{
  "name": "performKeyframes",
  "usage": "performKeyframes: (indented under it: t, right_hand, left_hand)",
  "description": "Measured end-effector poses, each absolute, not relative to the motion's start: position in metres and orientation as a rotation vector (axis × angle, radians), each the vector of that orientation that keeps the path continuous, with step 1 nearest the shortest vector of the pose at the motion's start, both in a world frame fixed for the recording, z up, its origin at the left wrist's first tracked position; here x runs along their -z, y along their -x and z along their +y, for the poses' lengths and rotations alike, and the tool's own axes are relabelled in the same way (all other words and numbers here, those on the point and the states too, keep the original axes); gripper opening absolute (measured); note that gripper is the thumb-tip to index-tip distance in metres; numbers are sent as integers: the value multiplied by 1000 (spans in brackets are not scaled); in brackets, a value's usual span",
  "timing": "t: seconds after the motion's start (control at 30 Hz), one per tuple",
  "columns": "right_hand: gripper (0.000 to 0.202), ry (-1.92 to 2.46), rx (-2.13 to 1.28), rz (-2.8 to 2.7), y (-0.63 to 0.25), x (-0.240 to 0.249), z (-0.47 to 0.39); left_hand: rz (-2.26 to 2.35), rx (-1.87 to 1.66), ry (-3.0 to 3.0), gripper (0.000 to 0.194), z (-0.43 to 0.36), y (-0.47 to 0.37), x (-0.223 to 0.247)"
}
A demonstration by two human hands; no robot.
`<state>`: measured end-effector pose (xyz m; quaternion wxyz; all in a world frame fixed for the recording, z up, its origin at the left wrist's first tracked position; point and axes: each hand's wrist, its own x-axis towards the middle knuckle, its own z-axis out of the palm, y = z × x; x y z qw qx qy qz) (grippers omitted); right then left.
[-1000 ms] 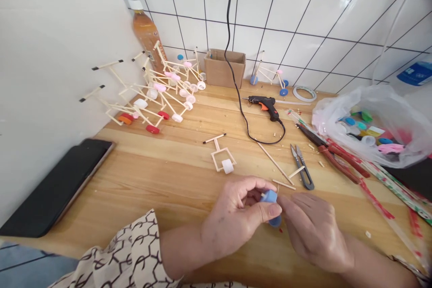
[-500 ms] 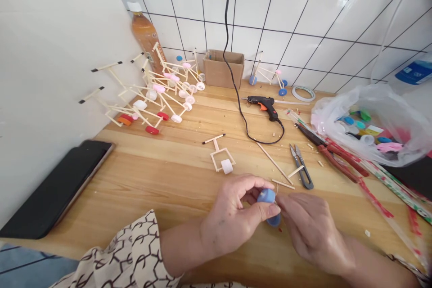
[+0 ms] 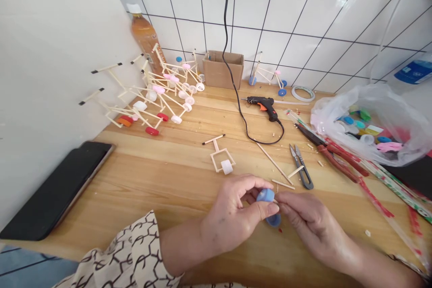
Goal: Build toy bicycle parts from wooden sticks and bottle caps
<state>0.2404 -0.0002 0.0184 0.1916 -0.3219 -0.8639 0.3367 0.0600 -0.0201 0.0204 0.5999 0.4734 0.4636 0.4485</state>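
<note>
My left hand [image 3: 232, 220] is closed, pinching a blue bottle cap [image 3: 265, 195] between thumb and fingers. From the right, my right hand [image 3: 312, 229] pinches a thin wooden stick [image 3: 276, 201], of which only a short bit shows against the cap. Most of that stick is hidden by my fingers. Below the left thumb a second blue cap [image 3: 273, 221] is partly visible. Beyond my left hand lies a small frame of wooden sticks [image 3: 216, 150] with a white cap [image 3: 227, 166] on it.
Several stick models with cap wheels [image 3: 158, 92] stand at the left, near a drink bottle [image 3: 146, 36]. A black glue gun [image 3: 265, 104], scissors-like snips [image 3: 302, 168], pliers [image 3: 340, 157] and a plastic bag [image 3: 398, 155] of caps lie to the right. A phone [image 3: 57, 189] is at left.
My right hand has turned slightly and its fingers have straightened along the stick, which now shows beside the cap. My left hand and the cap have barely moved.
</note>
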Motion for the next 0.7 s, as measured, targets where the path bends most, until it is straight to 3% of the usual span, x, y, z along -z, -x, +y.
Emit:
performKeyframes:
  t: [0.13,0.2,0.3,0.47,0.53,0.7]
  right_hand:
    - [15,767,-493,-2542,-243,-9,-2]
    - [15,764,-424,-2554,-242,-8,-4]
    - [16,827,-590,-2482,-239,-13,-5]
    - [26,1041,-1226,-2303,-236,-25,-3]
    - [27,1049,-1266,-2300,-236,-24,-4]
    - [16,824,-582,-2478,-240,-11,-6]
  left_hand:
    - [1104,-1028,-1106,23,-21,-61,-20]
    - [1104,-1015,-1092,23,-21,-61,-21]
    - [1098,-1016,-1084,23,-22,-61,-23]
    - [1095,-1059,-1101,20,-22,-60,-24]
    - [1093,-1065,-1104,20,-21,-59,-24]
    - [1094,-1029,-1054,23,-20,-60,-22]
